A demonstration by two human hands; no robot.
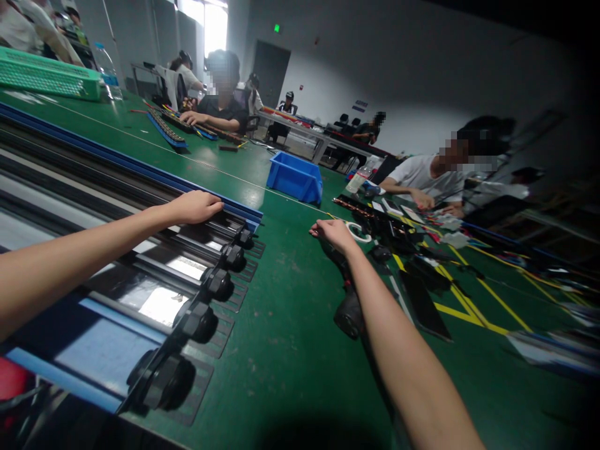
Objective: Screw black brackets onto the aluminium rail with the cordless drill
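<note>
My left hand [194,207] rests with curled fingers on the far end of a row of long dark housings [117,206] with blue edges. What its fingers hold, if anything, is hidden. Large black cable glands [218,284] and slotted black end brackets [197,387] line the near ends of the housings. Over the green table [276,350], my right hand [335,234] is closed with its fingertips together. I cannot make out anything in them. Under its wrist lies a black power tool [349,312], partly covered by the forearm. A white tape roll [357,232] is beside that hand.
A blue bin [294,178] stands past my hands, with a bottle [359,178] to its right. Dark parts, a flat black panel [424,305] and yellow tape lines fill the right side. A green basket [51,75] sits far left. Co-workers sit across the table.
</note>
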